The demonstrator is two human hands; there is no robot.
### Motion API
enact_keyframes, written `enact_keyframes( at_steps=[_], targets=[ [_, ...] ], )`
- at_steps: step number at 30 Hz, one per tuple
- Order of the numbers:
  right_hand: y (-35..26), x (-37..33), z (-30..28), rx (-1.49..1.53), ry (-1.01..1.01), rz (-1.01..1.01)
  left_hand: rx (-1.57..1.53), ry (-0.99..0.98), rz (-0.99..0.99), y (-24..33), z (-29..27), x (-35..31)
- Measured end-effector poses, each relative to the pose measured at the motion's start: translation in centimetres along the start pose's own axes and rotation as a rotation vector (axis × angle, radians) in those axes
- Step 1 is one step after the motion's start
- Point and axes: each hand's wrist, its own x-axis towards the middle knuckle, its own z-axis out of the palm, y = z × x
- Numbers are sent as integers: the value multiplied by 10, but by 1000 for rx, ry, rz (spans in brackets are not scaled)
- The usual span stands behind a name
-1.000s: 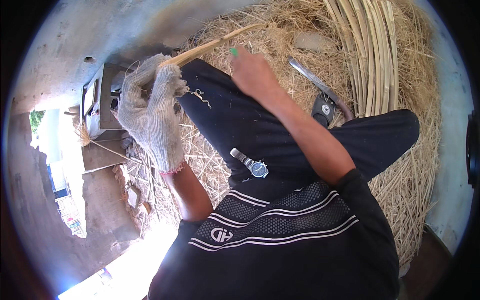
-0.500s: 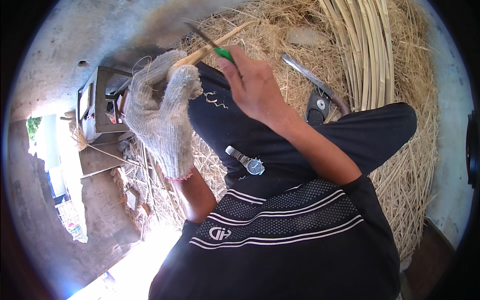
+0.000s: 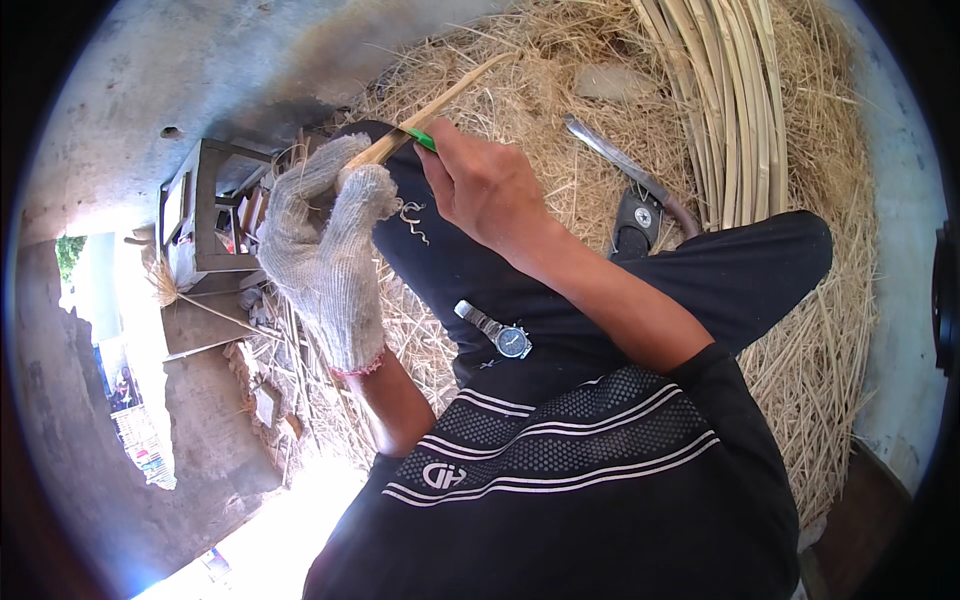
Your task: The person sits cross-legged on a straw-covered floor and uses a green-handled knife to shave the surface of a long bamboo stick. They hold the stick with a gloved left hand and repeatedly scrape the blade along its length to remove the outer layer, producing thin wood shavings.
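Note:
My left hand (image 3: 325, 250), in a grey knitted glove with a reddish cuff, is closed around the near end of a pale bamboo strip (image 3: 455, 92). The strip slants up and to the right, tapering to a bent tip. In my bare right hand (image 3: 490, 190) is a knife with a green handle (image 3: 421, 138). Its blade meets the strip just beyond the glove and can barely be made out. Thin curled shavings (image 3: 413, 222) hang beside the gloved thumb. On my dark trousers lies a metal-banded wristwatch (image 3: 511, 342).
Straw (image 3: 540, 120) covers the ground around my folded legs. A curved blade with a brown handle (image 3: 620, 155) lies ahead, near my dark shoe (image 3: 637, 220). Long split bamboo strips (image 3: 740, 110) are bundled at the far right. A wooden frame (image 3: 205, 205) stands left, by the wall.
My right hand has moved down and slightly left, bringing the knife from above the strip onto it, close to the glove. The gloved hand has shifted slightly and still holds the strip.

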Motion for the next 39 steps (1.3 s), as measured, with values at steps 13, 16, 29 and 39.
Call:
enact_keyframes(
  at_steps=[13,16,29,39],
  targets=[
    [-15,0,28,-150,-205,61,-63,53,-55,-15,-26,7],
    [-44,0,18,-145,-275,98,22,57,-34,-7,-32,10],
    [-22,-10,18,3,-107,115,-97,-3,-42,-8,-24,3],
    [-24,-13,13,32,-129,126,-7,-17,-75,-3,-27,1]
  ],
)
